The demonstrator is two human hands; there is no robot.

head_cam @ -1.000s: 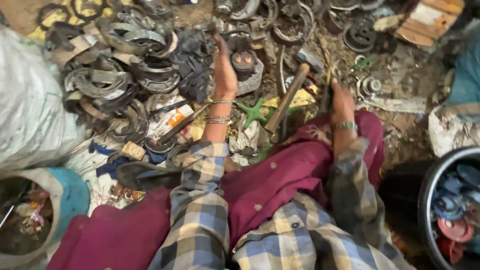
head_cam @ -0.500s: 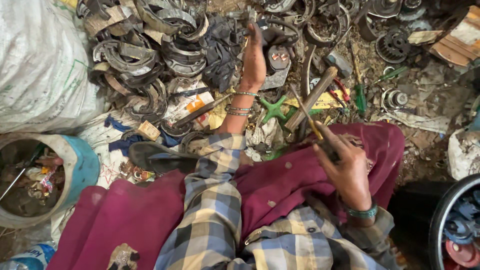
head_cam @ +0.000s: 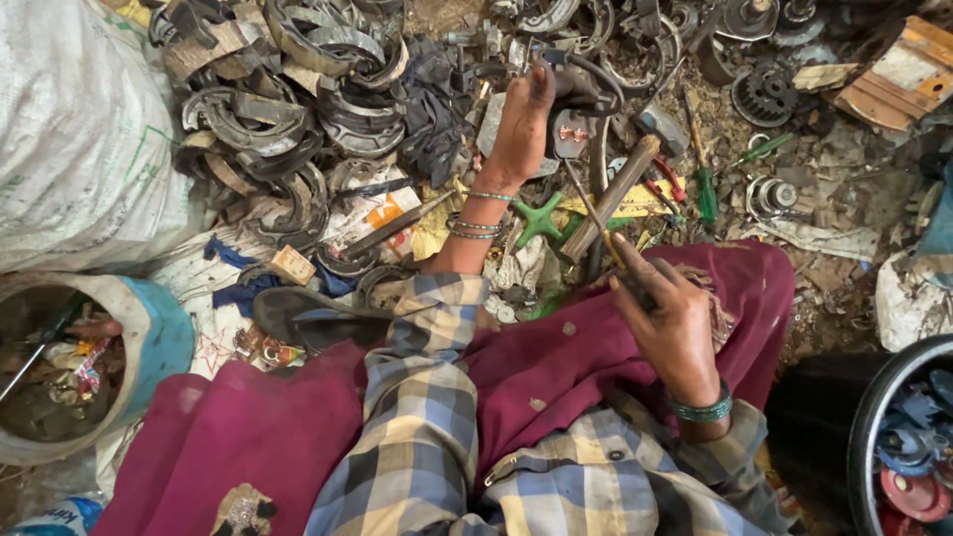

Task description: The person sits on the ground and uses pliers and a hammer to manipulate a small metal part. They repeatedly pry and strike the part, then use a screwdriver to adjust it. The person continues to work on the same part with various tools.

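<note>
The left hand (head_cam: 521, 124), at upper centre of the frame, grips a dark metal part with a black cable (head_cam: 576, 94) above the scrap pile. The right hand (head_cam: 670, 318), right of centre over the maroon-clothed lap, is closed around a thin metal rod tool (head_cam: 588, 211) pointing up-left. Just beside it lies a wooden-handled hammer (head_cam: 620, 184). Curved grey metal brake shoes (head_cam: 298, 109) fill the upper left; a green-handled screwdriver (head_cam: 707, 189) lies further right.

dark metal part (head_cam: 576, 94) | held raised over scrap pile || thin screwdriver (head_cam: 594, 213) | held, tip pointing up
</note>
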